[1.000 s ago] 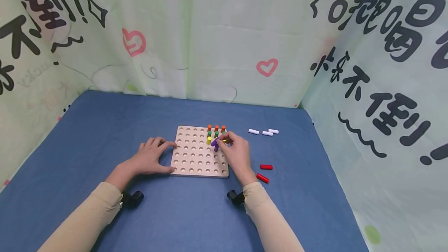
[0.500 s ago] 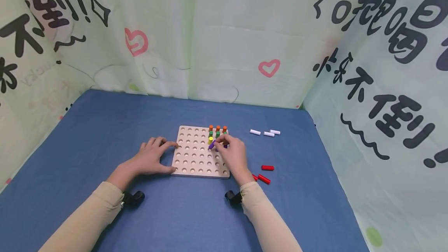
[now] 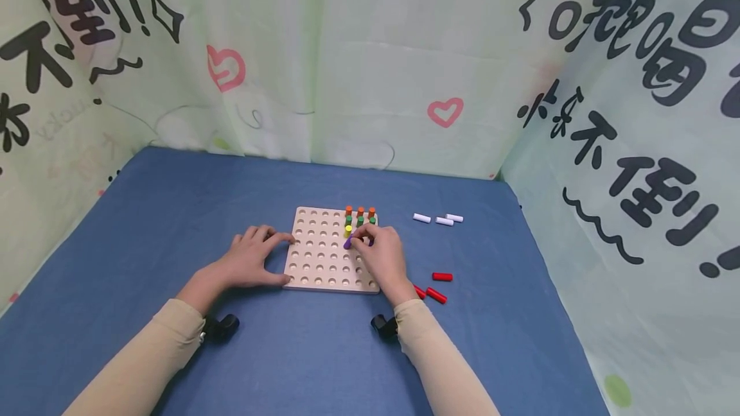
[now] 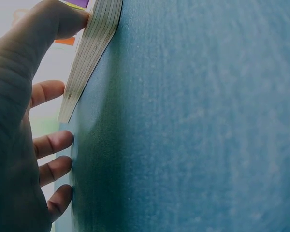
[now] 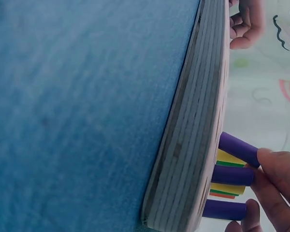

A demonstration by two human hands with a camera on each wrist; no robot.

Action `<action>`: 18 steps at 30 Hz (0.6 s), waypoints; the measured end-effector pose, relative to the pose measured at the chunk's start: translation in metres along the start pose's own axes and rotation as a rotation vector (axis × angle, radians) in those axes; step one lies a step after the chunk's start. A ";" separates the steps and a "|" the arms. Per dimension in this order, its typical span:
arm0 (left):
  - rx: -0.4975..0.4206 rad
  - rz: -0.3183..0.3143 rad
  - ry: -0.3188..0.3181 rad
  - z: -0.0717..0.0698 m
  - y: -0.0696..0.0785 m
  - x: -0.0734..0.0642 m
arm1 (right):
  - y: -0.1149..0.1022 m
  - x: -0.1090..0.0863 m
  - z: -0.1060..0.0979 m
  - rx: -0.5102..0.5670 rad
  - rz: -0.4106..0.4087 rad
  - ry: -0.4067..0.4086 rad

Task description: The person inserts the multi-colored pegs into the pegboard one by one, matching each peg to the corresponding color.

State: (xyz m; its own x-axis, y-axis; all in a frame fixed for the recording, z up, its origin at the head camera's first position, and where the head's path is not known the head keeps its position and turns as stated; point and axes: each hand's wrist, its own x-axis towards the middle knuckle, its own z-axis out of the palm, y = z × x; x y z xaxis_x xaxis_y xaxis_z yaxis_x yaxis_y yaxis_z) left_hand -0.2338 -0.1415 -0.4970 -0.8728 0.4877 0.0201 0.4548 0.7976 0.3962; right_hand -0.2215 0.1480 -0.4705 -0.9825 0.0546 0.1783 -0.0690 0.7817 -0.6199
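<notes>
A pale wooden pegboard (image 3: 312, 268) with rows of round holes lies on the blue cloth. My left hand (image 3: 248, 259) touches its left side, thumb at the near corner, index fingertip farther up and the other fingers spread. Between thumb and index finger, my right hand (image 3: 383, 259) pinches a purple peg (image 5: 239, 149) by its upper end. That peg leans, its lower end right at the board's surface, left of two standing purple pegs (image 5: 232, 175). Behind them stand rows of yellow pegs (image 3: 348, 231), green pegs (image 3: 360, 221) and orange pegs (image 3: 360, 210), partly hidden by the right hand.
Three red pegs (image 3: 442, 277) lie on the cloth to the right of the board, one partly behind the right wrist. Farther back are three white pegs (image 3: 444, 221). A printed curtain (image 3: 370, 82) encloses the table's back and sides.
My right hand has shifted slightly left, bringing the purple peg down from above the other pegs to the board's surface. A third red peg shows beside the wrist. The left hand stays at the board's edge.
</notes>
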 end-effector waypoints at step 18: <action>-0.004 -0.002 -0.005 0.002 -0.002 0.001 | 0.001 0.000 0.002 -0.102 -0.082 -0.031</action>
State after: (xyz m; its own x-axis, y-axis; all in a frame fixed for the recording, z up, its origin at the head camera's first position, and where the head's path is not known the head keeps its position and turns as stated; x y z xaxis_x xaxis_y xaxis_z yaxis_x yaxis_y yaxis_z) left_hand -0.2351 -0.1425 -0.4997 -0.8725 0.4883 0.0145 0.4527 0.7971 0.3997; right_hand -0.2217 0.1476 -0.4724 -0.9791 -0.0302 0.2010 -0.1334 0.8417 -0.5232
